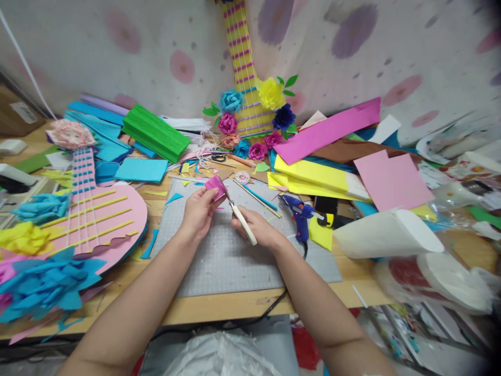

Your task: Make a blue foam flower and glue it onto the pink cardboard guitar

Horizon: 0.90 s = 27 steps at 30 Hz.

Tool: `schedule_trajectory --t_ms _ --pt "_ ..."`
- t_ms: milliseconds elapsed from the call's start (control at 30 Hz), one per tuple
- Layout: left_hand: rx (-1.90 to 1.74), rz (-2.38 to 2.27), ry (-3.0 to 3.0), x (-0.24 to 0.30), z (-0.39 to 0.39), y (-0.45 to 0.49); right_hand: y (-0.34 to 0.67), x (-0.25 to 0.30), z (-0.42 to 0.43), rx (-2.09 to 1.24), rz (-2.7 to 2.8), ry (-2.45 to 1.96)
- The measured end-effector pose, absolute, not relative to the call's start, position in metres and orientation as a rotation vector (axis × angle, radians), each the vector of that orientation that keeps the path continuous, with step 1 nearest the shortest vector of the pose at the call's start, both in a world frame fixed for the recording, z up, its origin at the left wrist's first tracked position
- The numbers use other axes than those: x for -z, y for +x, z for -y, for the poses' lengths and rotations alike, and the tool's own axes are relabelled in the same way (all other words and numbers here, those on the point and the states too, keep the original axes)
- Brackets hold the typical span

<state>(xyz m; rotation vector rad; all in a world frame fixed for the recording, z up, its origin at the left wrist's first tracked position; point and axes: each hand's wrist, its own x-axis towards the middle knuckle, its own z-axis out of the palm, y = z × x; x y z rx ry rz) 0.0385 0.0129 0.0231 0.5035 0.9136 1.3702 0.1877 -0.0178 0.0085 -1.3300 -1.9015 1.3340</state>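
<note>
Above the grey cutting mat [195, 271], my left hand [199, 213] pinches a small piece of magenta paper [213, 184] between thumb and fingers. My right hand [256, 225] grips a pair of scissors [243, 223] with white handles. Their blades meet the right edge of the magenta paper; whether they are cutting into it I cannot tell. Behind the hands, a blue stick [261, 198] and a round white container [242, 177] lie on the mat. A blue glue gun [299, 214] stands right of my right hand.
A pink paper guitar [133, 209] with paper flowers lies at the left. A yellow one [250, 115] leans on the back wall. Folded green paper [154, 133], yellow paper [313, 175] and pink sheets [395, 180] crowd the back. A white roll [376, 235] lies at the right.
</note>
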Motion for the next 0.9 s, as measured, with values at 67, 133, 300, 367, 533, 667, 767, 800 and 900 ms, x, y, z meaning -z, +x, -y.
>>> schedule_trajectory --t_ms 67,133,300,367,533,667,767,800,900 --pt "-1.368 -0.915 0.510 -0.0231 -0.0131 0.0377 0.1880 -0.0083 0.0177 -1.337 1.898 -1.326" --pt "-1.366 -0.916 0.514 -0.0232 -0.0133 0.0370 0.1882 -0.0085 0.0177 -1.341 1.893 -1.324" --pt "-1.363 -0.914 0.512 -0.0237 -0.0134 0.0355 0.1882 -0.0090 0.0176 -1.342 1.877 -1.340" --pt "-1.363 -0.908 0.513 -0.0240 -0.0133 0.0351 0.1880 -0.0087 0.0175 -1.339 1.870 -1.348" --pt "-1.360 -0.903 0.507 -0.0247 -0.0129 0.0352 0.1879 -0.0082 0.0168 -1.353 1.844 -1.352" --pt "-1.363 -0.897 0.514 -0.0252 -0.0126 0.0356 0.1883 -0.0074 0.0159 -1.376 1.822 -1.352" --pt "-1.375 -0.899 0.506 -0.0249 -0.0131 0.0352 0.1883 -0.0069 0.0155 -1.387 1.812 -1.339" --pt "-1.379 -0.904 0.500 -0.0247 -0.0133 0.0349 0.1881 -0.0069 0.0155 -1.390 1.812 -1.337" --pt "-1.384 -0.938 0.498 -0.0243 -0.0136 0.0342 0.1874 -0.0074 0.0161 -1.395 1.827 -1.350"
